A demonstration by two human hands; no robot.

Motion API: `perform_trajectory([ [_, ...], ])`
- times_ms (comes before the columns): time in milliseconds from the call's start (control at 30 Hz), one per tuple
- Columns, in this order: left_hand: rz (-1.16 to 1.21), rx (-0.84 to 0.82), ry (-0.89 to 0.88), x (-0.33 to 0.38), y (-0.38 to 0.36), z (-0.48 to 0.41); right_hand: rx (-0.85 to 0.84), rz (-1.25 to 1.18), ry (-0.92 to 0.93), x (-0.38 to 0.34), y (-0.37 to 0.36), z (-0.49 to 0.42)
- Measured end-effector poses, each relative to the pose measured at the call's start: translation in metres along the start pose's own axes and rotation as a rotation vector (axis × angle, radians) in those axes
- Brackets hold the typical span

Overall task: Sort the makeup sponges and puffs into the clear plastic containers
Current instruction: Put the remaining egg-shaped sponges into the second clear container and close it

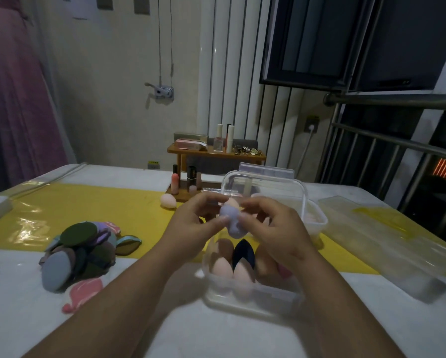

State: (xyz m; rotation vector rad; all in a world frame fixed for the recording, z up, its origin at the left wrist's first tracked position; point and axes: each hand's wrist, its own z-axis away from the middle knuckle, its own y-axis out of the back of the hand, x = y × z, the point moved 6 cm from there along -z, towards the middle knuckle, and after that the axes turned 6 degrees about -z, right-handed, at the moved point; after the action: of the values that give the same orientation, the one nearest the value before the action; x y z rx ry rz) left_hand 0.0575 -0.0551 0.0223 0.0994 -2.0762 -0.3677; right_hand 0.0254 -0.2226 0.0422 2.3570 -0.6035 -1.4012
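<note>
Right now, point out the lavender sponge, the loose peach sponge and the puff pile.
lavender sponge (233, 229), head view, rounded lower body.
loose peach sponge (168, 201), head view, its middle.
puff pile (78, 235), head view, dark green top puff.

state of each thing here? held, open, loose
left hand, pinching lavender egg-shaped sponge
right hand, pinching the same sponge
near clear plastic container, open, holding sponges
rear clear plastic box, open
pile of flat round puffs, loose on table
peach egg-shaped sponge, loose on yellow strip

Dim indoor light, yellow cloth (87, 202) glare, soft blur, wide-angle edge distortion.
</note>
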Motion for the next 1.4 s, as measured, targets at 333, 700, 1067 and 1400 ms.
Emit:
perform_trajectory([
  [333, -0.162, 0.094, 0.064, -0.012, -0.009, 0.007, -0.108, 0.041, -0.135, 0.002, 0.013, 0.0],
  [700, -0.013, -0.013, 0.427, -0.04, -0.019, 0.011, -0.327, 0.206, -0.264, -0.002, 0.035, 0.011],
  [1067, -0.039, -0.02, 0.442, -0.038, -0.018, 0.011, -0.473, 0.321, -0.454, 0.011, 0.02, 0.02],
  [1400, 0.0, -0.017, 0.453, -0.034, -0.019, 0.014, -0.519, 0.454, -0.454, 0.008, 0.016, 0.022],
])
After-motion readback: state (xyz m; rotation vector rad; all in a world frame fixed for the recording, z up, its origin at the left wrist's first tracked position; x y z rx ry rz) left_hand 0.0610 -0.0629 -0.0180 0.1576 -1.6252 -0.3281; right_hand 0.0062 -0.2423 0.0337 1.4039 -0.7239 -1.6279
